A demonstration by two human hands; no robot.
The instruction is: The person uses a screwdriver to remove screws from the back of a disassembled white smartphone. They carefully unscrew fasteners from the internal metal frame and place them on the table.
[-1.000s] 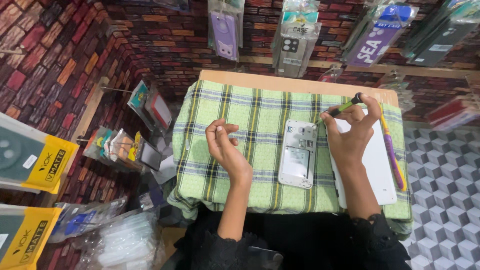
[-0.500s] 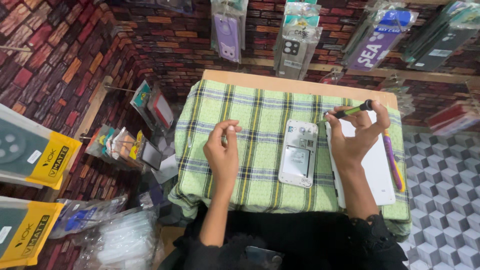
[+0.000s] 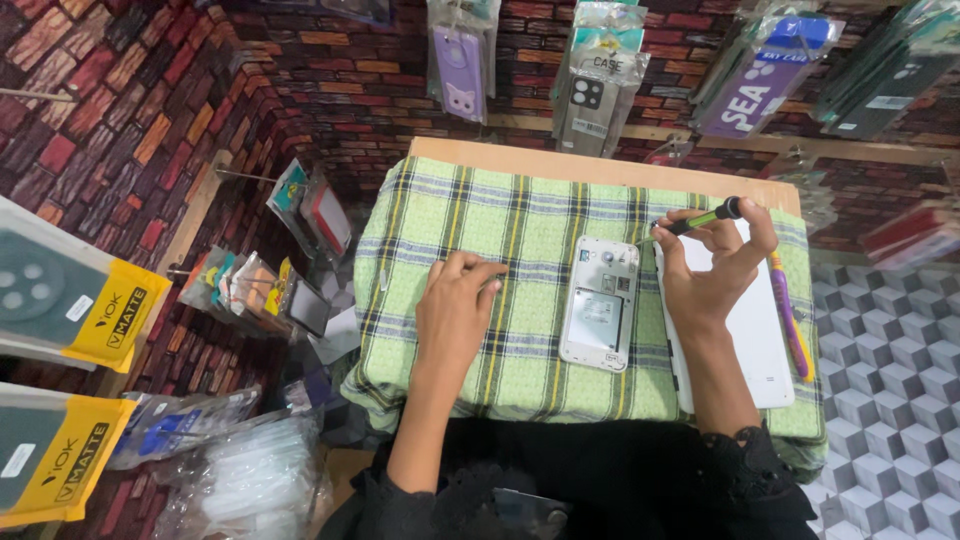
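A white phone with its back cover off [image 3: 598, 303] lies on the green checked cloth [image 3: 530, 210] that covers a small wooden table [image 3: 590, 168]. My right hand [image 3: 712, 268] holds a green-handled screwdriver [image 3: 703, 218] just right of the phone's top, its tip pointing left toward the phone. My left hand [image 3: 455, 311] rests palm down on the cloth to the left of the phone, fingertips pressed together on the fabric; whether it pinches something small I cannot tell. A white flat panel [image 3: 750, 330] lies under my right hand.
A purple and yellow tool [image 3: 790, 320] lies along the table's right edge. Packaged phone cases [image 3: 595, 75] hang on the brick-patterned wall behind and on the left [image 3: 70, 300]. Plastic bags [image 3: 240, 470] pile at the lower left. Patterned tile floor [image 3: 900, 400] lies to the right.
My left hand has come down from a raised, curled pose to lie flat on the cloth, farther left of the phone. My right hand has lifted the screwdriver slightly.
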